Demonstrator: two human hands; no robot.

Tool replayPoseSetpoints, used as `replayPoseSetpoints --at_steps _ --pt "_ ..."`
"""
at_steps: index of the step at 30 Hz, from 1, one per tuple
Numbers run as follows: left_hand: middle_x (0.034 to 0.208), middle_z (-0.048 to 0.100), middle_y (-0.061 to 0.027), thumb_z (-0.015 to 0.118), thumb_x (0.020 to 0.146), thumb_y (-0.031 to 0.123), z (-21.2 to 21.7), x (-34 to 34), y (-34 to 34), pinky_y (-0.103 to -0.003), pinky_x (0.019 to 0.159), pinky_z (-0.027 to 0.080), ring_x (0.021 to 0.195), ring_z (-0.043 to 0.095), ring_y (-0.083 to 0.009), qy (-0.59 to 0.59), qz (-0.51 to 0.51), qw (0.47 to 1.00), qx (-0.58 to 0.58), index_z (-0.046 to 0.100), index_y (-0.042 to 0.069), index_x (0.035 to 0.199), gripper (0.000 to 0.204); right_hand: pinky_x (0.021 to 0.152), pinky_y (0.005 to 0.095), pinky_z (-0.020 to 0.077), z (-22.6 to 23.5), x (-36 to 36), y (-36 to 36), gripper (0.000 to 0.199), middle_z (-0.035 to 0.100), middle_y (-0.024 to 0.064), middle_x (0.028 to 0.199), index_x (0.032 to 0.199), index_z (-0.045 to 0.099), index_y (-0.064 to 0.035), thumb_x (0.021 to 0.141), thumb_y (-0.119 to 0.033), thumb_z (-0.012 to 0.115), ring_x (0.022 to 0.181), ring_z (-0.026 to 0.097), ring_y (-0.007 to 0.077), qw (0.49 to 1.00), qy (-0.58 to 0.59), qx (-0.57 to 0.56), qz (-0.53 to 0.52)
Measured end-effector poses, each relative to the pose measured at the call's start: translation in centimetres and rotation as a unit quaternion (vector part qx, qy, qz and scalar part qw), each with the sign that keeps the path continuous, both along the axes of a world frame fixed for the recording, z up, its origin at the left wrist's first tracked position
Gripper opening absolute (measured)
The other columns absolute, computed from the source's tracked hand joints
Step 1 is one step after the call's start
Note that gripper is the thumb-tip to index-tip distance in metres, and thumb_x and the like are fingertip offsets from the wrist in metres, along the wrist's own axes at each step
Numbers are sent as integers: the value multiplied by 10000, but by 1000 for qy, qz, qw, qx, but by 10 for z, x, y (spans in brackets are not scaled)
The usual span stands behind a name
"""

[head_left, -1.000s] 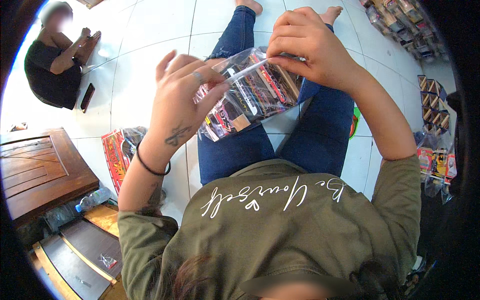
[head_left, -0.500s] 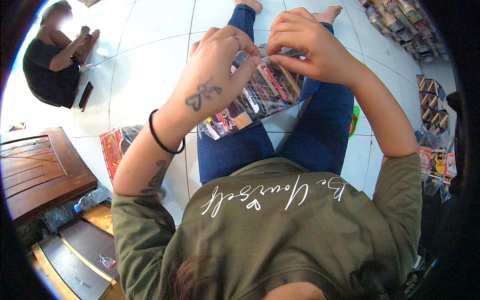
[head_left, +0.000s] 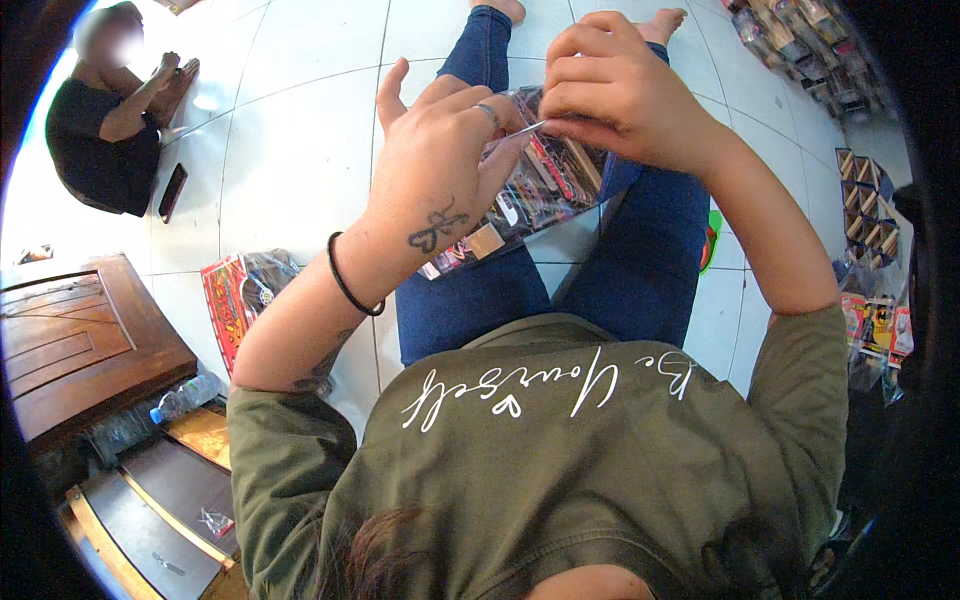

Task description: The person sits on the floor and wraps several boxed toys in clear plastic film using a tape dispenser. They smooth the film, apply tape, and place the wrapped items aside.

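Item 1: clear plastic bag [head_left: 552, 190], printed multicolour contents showing thru film; 1 plain tan patch nr its lower edge. Loc.: over seated wearer's thighs, centre-top of view, lying aslant; contact w/ legs can't be told.

Item 2: L hand [head_left: 445, 145]. Thumb & index brought tog. on bag's upper edge, gap closed; little finger raised clear. Incl. ring [head_left: 488, 115] & black wristband [head_left: 350, 282].

Item 3: R hand [head_left: 612, 95]. Thumb & index pinched on same edge, just beside L fingertips; other fingers curled. Pale taut strip of film btwn the two grips.

Wearer's clothing: blue jeans [head_left: 640, 230]; olive top [head_left: 600, 450], white script print.

Surroundings, L side: 2nd person [head_left: 100, 150] in dark clothing, seated on white tile floor [head_left: 300, 150]; dark phone [head_left: 173, 192] nr them. Red printed pkt [head_left: 225, 300] beside wearer's L forearm. Brown wooden panel [head_left: 80, 345], w/ clear bottle [head_left: 188, 397] nr its lower corner.

R side: green-edged item [head_left: 711, 242] by the thigh, mostly hidden; bagged stock [head_left: 805, 55], top R; stacked wooden-look pieces [head_left: 866, 210]; colourful pkts [head_left: 876, 325] below those.
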State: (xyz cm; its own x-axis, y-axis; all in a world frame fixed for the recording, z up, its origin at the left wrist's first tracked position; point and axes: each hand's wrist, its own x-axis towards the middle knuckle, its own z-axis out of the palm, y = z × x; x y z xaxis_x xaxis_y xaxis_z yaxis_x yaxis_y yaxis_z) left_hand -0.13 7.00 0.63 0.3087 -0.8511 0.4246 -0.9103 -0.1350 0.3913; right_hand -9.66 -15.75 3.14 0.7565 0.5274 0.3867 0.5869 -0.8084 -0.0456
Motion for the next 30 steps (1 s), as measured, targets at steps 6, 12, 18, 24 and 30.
replayPoseSetpoints --at_steps 6,12,18,24,30 --pt "820 652 -9 680 837 180 -5 -2 2 -534 1112 187 951 600 -205 -20 9 999 -47 669 101 815 83 845 406 394 49 -18 -6 124 635 -1 854 810 675 -127 810 -231 741 913 581 232 993 40 -8 -107" --pt "825 651 -14 710 808 194 -9 2 8 -524 1114 191 965 600 -203 -19 5 998 -54 689 110 816 87 945 405 358 12 -10 21 151 647 -11 917 877 684 -119 767 -209 734 1027 558 189 997 -44 0 -63" --pt "887 639 -36 732 786 233 -1 15 58 -506 1106 241 1003 593 -235 53 7 998 25 694 105 864 155 922 392 360 -12 -7 22 93 650 -22 889 829 699 -137 778 -210 726 1001 556 174 997 6 68 -43" --pt "900 658 -47 723 797 258 5 1 23 -508 1103 242 979 595 -240 58 17 997 -44 689 91 948 228 933 394 335 -2 -7 25 105 627 7 892 801 665 -96 737 -141 736 1038 533 197 995 34 88 -42" --pt "914 677 -64 673 853 176 2 3 4 -358 941 429 915 627 -206 120 -7 993 9 685 44 947 163 947 402 349 -7 -7 20 141 644 0 915 850 676 -116 757 -201 738 1024 555 189 994 30 82 -60"
